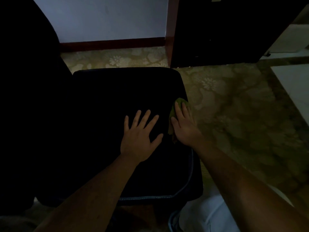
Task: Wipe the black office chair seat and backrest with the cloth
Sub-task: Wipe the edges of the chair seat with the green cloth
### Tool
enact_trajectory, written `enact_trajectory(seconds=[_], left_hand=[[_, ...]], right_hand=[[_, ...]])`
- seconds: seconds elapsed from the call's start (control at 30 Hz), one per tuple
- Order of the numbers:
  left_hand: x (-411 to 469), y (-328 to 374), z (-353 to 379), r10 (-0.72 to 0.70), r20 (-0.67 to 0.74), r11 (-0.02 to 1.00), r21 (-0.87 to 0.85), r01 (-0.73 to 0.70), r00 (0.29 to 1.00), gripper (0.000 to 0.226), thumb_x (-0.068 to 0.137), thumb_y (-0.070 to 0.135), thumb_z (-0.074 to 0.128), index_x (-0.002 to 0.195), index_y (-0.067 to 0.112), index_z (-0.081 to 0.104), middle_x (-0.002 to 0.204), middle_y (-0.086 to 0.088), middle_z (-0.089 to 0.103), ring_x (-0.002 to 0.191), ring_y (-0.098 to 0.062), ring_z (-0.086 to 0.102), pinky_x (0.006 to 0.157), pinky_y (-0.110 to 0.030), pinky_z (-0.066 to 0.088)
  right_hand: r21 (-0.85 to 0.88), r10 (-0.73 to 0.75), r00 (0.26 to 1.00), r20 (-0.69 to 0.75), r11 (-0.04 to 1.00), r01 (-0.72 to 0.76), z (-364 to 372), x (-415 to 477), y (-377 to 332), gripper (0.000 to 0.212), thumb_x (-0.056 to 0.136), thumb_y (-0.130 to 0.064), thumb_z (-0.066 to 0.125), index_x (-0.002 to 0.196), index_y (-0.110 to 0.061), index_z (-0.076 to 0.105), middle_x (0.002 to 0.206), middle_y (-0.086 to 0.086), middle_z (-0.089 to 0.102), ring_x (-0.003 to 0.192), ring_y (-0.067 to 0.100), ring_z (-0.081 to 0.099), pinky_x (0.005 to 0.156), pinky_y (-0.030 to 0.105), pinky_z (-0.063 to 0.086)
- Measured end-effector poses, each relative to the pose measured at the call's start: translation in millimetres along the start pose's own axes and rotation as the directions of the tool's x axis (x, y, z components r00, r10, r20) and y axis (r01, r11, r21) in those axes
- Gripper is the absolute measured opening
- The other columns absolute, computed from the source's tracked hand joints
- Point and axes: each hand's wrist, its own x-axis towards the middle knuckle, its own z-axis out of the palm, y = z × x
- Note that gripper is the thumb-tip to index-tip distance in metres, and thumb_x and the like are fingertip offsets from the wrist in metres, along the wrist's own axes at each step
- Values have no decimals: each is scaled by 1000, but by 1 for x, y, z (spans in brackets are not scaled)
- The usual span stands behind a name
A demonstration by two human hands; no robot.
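The black chair seat fills the middle of the dim view, and its dark backrest rises at the left. My left hand lies flat on the seat with fingers spread and nothing in it. My right hand presses a green cloth against the seat's right edge. Most of the cloth is hidden under that hand; only its left side and top corner show.
Patterned beige carpet surrounds the chair. A dark wooden cabinet stands at the back right, beside a pale wall with a dark skirting board. White furniture edges the right side. White fabric lies at the bottom right.
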Motion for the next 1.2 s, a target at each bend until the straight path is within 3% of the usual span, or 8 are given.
enact_trajectory(seconds=[0.13, 0.47, 0.77, 0.97, 1.2], left_hand=[[0, -1, 2, 0, -3, 1000, 3, 0, 1000, 74, 95, 74, 17, 160, 39, 16, 169, 6, 10, 156, -23, 4, 123, -58, -2], [1, 0, 2, -10, -2, 1000, 16, 10, 1000, 75, 93, 74, 19, 159, 39, 18, 169, 6, 11, 156, -24, 7, 123, -59, 0], [-1, -1, 1, 2, 7, 1000, 1, -2, 1000, 76, 93, 74, 14, 160, 39, 14, 169, 7, 7, 156, -22, 2, 123, -57, -3], [1, -1, 1, 6, -5, 1000, 2, -6, 1000, 75, 94, 73, 18, 159, 37, 20, 169, 5, 14, 156, -25, 8, 123, -60, 3], [-1, -2, 2, 8, -9, 1000, 7, -8, 1000, 75, 94, 74, 17, 160, 38, 18, 168, 5, 12, 156, -24, 8, 123, -59, 2]], right_hand=[[2, -19, 999, 44, 1000, 19, -2, -14, 6, 62, 109, -42, 27, 162, -29, -4, 170, 2, -11, 155, 22, -13, 125, 44, -4], [26, 42, 999, 31, 999, -43, -8, 3, -4, 62, 110, -41, 27, 162, -27, -4, 170, 7, -9, 156, 27, -9, 126, 52, 2], [-5, -24, 998, 61, 1000, 25, -1, -22, 8, 62, 109, -43, 26, 161, -29, -5, 170, 2, -11, 156, 22, -13, 126, 49, 0], [39, 21, 999, 40, 999, -22, -5, -8, -2, 61, 110, -41, 27, 162, -28, -3, 170, 4, -11, 156, 26, -12, 126, 51, -1], [-23, -59, 998, 9, 998, 60, 2, -32, 0, 64, 108, -43, 29, 161, -31, -6, 170, 0, -6, 156, 23, -9, 124, 51, 0]])
